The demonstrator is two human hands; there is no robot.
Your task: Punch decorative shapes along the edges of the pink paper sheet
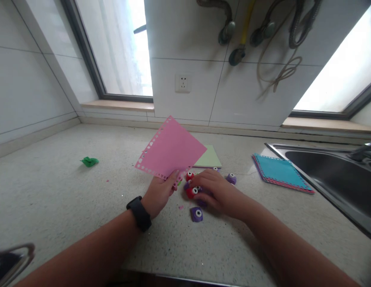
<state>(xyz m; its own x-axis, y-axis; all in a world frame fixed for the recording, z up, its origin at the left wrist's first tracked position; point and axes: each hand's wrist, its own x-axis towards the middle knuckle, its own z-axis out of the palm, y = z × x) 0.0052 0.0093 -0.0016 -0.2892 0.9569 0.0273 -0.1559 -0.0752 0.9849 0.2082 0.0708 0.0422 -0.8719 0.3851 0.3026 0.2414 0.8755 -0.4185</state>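
Note:
Between the thumb and fingers of my left hand [161, 193] is a sheet of pink paper [176, 147], tilted up off the counter. Small shapes are punched along its left and lower edges. Lower right of the sheet, my right hand [216, 191] curls over a cluster of craft punches, its thumb and fingertips closed around a red craft punch [191, 193]. Part of the cluster is hidden beneath that hand. Another red punch [189, 175] stands just behind it. A purple punch with a star [197, 214] lies in front, and another purple punch [231, 178] sits to the right.
Pale green paper [211, 157] lies behind the punches. A stack of coloured sheets with a blue one on top [281, 171] rests beside the metal sink [322, 167]. Crumpled green material [89, 161] is on the left of the speckled counter [65, 199]. Pink scraps are scattered about.

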